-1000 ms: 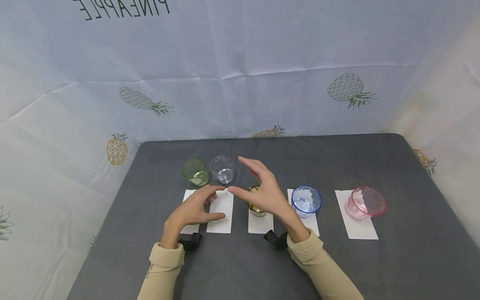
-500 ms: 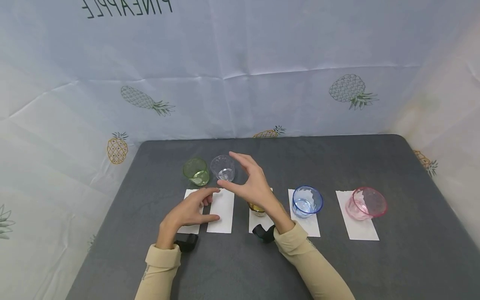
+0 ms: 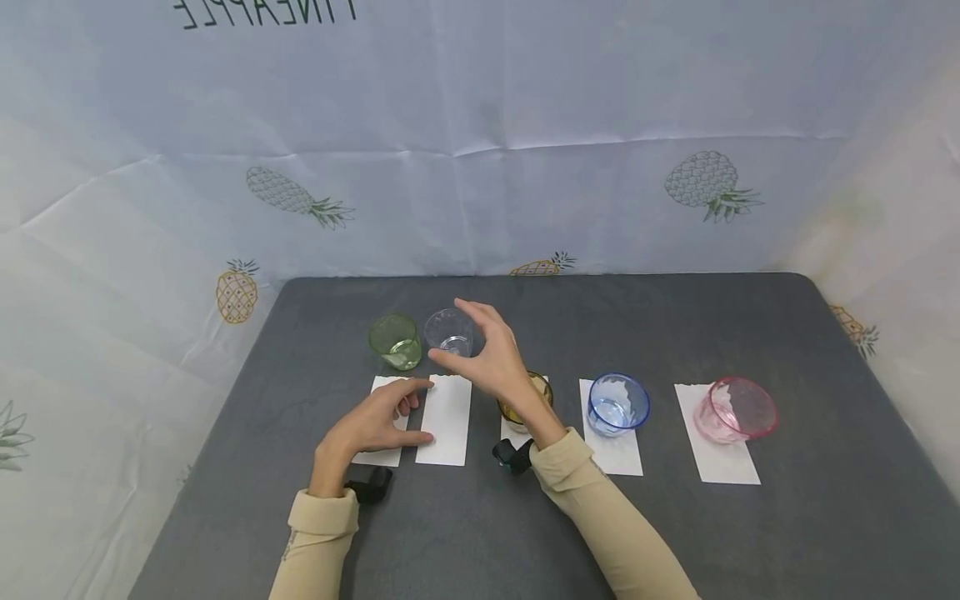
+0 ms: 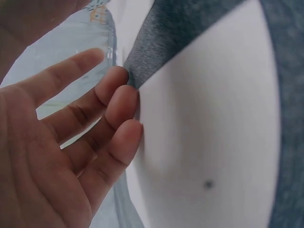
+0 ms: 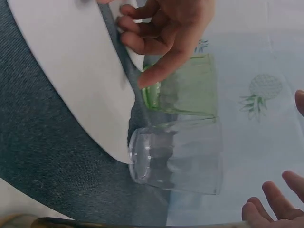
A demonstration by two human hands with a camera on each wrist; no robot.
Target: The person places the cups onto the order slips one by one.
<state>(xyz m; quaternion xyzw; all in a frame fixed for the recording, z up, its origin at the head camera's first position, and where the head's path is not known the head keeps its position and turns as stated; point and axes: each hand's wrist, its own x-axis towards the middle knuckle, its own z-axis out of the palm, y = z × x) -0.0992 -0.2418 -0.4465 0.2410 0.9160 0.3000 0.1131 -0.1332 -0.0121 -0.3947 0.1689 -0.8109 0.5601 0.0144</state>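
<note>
My right hand (image 3: 491, 354), thumb and fingers spread apart, is beside a clear glass (image 3: 450, 333) and overlaps its lower right in the head view; in the right wrist view its fingers (image 5: 278, 202) look apart from the clear glass (image 5: 190, 159). Left of that glass stands a green glass (image 3: 395, 342). My left hand (image 3: 371, 423) hovers with loosely bent fingers over two white paper strips (image 3: 447, 425) and holds nothing. Behind my right wrist, an amber glass (image 3: 542, 387) on another strip is partly hidden.
To the right, a blue-rimmed glass (image 3: 617, 406) and a pink glass (image 3: 735, 410) each stand on a white paper strip (image 3: 720, 467). The dark grey table (image 3: 825, 517) meets a pale curtain (image 3: 570, 192) with printed pineapples at the back.
My right hand has moved left and slightly away from me, closer to the clear glass. My left hand has drifted slightly left. The glasses stay in place.
</note>
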